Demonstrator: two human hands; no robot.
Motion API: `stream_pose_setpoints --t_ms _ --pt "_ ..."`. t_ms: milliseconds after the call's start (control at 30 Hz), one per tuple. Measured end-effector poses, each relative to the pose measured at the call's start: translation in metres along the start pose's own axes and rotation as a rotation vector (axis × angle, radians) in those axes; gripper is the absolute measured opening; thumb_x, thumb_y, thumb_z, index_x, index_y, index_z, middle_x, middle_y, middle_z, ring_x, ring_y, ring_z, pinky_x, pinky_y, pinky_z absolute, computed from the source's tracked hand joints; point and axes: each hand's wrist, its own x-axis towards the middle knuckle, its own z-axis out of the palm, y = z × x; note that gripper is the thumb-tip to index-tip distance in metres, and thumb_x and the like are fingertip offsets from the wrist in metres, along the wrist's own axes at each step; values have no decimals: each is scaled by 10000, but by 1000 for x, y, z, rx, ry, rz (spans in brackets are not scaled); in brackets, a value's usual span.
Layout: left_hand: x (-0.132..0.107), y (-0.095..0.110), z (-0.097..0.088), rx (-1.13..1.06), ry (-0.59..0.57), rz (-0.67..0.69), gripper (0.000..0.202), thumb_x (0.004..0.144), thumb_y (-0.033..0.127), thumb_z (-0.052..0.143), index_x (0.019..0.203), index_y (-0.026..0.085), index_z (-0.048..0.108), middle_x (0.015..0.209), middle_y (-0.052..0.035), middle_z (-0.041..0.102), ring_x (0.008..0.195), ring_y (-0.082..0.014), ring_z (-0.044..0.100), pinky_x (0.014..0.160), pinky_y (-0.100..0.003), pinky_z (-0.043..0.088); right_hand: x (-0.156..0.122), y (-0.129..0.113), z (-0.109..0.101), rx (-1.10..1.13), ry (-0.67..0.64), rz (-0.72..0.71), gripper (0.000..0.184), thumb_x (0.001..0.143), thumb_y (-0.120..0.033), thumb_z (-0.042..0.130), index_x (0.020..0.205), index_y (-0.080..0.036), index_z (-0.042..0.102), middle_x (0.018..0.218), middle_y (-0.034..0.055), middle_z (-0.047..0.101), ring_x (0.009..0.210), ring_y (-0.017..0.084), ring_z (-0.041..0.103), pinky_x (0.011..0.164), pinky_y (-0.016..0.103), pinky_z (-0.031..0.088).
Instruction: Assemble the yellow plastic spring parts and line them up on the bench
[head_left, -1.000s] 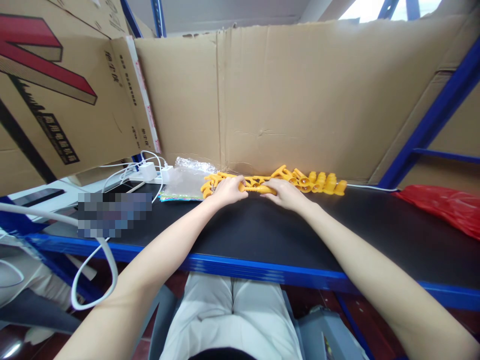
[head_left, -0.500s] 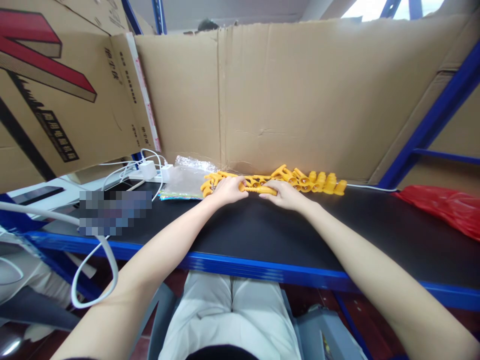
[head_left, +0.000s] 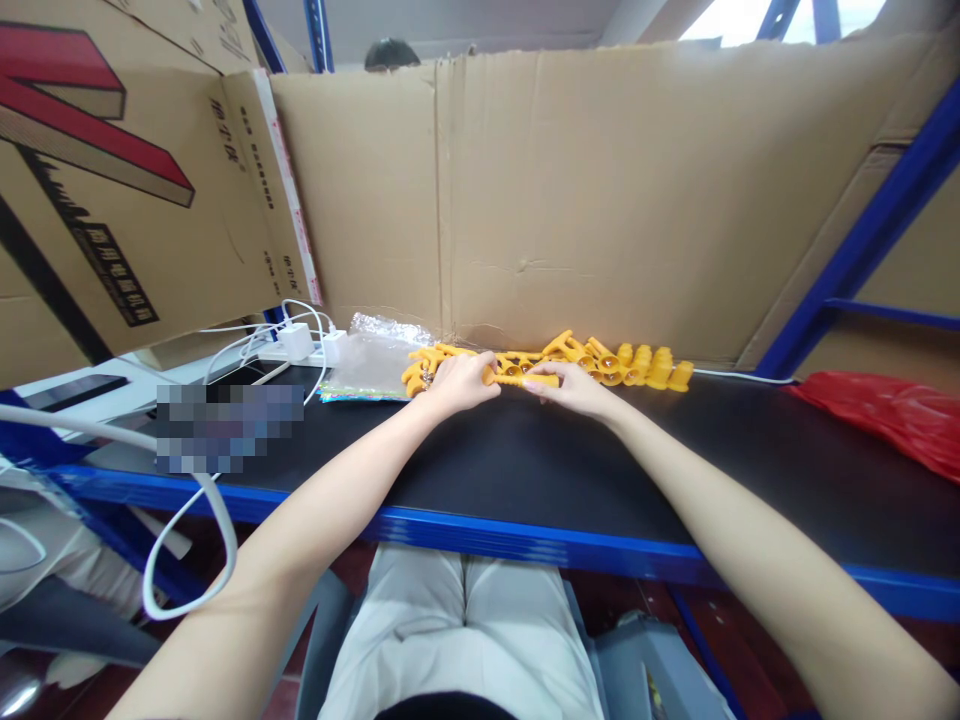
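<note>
Between my hands lies a yellow plastic piece [head_left: 516, 379], long and narrow, its exact kind unclear. My left hand [head_left: 463, 382] is closed round its left end, while the fingers of my right hand [head_left: 571, 387] pinch it near the right end. Just behind my hands runs a row of other yellow plastic parts. Branched yellow pieces [head_left: 568, 346] lie in its middle, and cup-shaped yellow parts [head_left: 660, 369] stand at its right end. More yellow pieces [head_left: 424, 362] show beside my left hand, partly hidden by it.
A clear plastic bag [head_left: 371, 360] lies left of the yellow parts, near white chargers [head_left: 296, 341] with cables. A red plastic bag [head_left: 881, 415] rests at the right. Cardboard [head_left: 600, 200] walls the back of the black tabletop [head_left: 525, 470], which has a blue front rail [head_left: 510, 538].
The held yellow piece has turned slightly and looks narrower now. My right hand's fingers have shifted on it, leaving its right end more exposed. My left hand has barely moved.
</note>
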Motion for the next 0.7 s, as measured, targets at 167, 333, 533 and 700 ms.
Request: stream_pose_setpoints --t_ms 167,333,533,700 --pt "4 -9 3 -68 -10 -62 272 670 302 570 923 216 622 804 -35 667 762 -208 609 670 -285 428 3 7 3 -64 92 -122 341 742 -384 642 1005 -184 561 1052 91 629 955 219 604 848 397 485" --pt "5 -14 4 -108 -20 -53 255 661 301 566 889 201 623 759 -31 658 738 -196 598 660 -278 418 4 14 1 -35 94 -177 346 762 -378 626 1038 -194 529 1078 96 604 946 214 611 865 415 488" --pt "5 -13 3 -105 -33 -77 251 657 303 567 880 202 622 755 -26 650 741 -189 592 664 -272 418 4 17 -3 -235 121 -272 300 789 -372 602 1023 -186 577 1018 106 622 914 236 605 830 440 486" --pt "7 -12 4 -168 -36 -95 245 643 291 584 870 208 621 739 -15 645 719 -177 587 662 -269 420 4 11 -5 -392 153 -385 282 828 -364 559 1032 -174 601 993 120 617 925 238 587 829 416 462"
